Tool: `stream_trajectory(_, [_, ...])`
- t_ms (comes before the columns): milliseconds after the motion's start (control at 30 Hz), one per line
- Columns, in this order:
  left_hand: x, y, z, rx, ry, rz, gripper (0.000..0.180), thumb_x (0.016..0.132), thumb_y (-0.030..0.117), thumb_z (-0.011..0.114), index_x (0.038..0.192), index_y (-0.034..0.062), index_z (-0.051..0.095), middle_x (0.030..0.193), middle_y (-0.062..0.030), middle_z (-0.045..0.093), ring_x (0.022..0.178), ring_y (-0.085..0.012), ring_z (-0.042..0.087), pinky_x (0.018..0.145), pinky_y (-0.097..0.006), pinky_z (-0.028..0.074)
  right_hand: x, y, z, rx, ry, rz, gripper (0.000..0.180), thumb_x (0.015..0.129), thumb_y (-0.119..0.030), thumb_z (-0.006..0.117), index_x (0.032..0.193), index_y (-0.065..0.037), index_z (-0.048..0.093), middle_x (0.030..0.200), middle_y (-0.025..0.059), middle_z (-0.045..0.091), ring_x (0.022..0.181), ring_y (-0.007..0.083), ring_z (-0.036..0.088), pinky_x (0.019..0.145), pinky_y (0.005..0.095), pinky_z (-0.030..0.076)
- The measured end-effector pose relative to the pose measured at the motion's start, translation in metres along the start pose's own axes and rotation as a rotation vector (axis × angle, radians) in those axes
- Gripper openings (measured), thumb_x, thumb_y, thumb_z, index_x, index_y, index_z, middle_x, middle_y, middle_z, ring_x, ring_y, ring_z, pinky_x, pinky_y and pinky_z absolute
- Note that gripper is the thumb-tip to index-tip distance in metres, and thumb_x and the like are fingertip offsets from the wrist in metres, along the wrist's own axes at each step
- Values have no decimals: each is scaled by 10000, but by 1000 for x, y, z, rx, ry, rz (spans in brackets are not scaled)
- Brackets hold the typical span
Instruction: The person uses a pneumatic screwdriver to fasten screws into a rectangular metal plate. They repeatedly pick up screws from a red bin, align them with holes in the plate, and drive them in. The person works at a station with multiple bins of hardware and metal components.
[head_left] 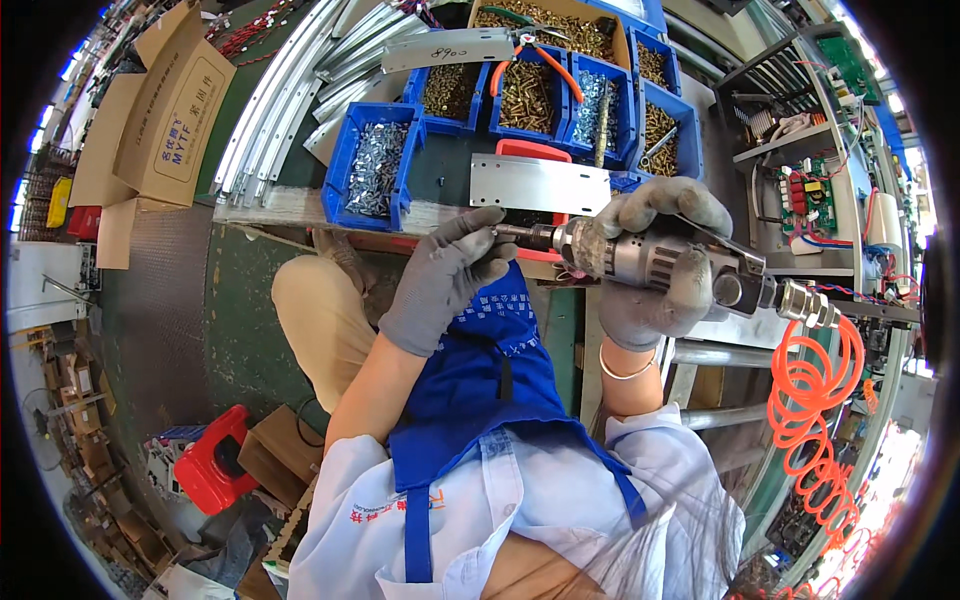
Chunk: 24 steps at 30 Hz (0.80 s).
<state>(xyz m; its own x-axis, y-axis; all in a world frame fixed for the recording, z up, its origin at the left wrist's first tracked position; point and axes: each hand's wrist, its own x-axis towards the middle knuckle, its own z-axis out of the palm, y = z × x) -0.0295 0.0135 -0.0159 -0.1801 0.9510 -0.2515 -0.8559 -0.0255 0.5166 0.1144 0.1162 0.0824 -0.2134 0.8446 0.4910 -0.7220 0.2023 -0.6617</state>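
My right hand (665, 265), in a grey work glove, is wrapped round a silver and black air screwdriver (640, 258) lying nearly level, its bit to the left. At the bit's tip, my left hand (445, 275), gloved too, is closed in a pinch. Something small may be between the fingertips, but they hide it. An orange coiled air hose (815, 400) runs from the tool's right end. Just beyond the bit, a flat metal plate with small holes (540, 184) lies by a red-handled item (533, 150), partly covered.
Blue bins (337, 165) of screws and small metal parts stand ahead, with orange-handled pliers (572, 82) across them. Metal strips (275, 100) lie to their left, beside an open cardboard box (180, 130). A metal chassis with circuit boards (845, 165) stands at right.
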Motion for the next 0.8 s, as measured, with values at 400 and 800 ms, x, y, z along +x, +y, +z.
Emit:
stream_trajectory(400, [3, 2, 8, -10, 90, 5, 223, 925, 116, 580, 1102, -20, 590, 944, -124, 666, 816, -188, 678, 650, -238, 590, 5, -9, -3, 56, -26, 12, 383, 798, -199, 645, 1144, -86, 527, 984, 102, 550, 805, 220, 586, 634, 406, 564])
stream_trajectory(800, [13, 3, 8, 50, 7, -112, 208, 917, 196, 616, 1029, 21, 605, 856, -74, 643, 718, -122, 603, 491, -174, 452, 9, -6, -13, 66, 40, 37, 399, 864, -280, 458, 1162, -28, 544, 1019, 125, 552, 798, 206, 499, 653, 369, 473])
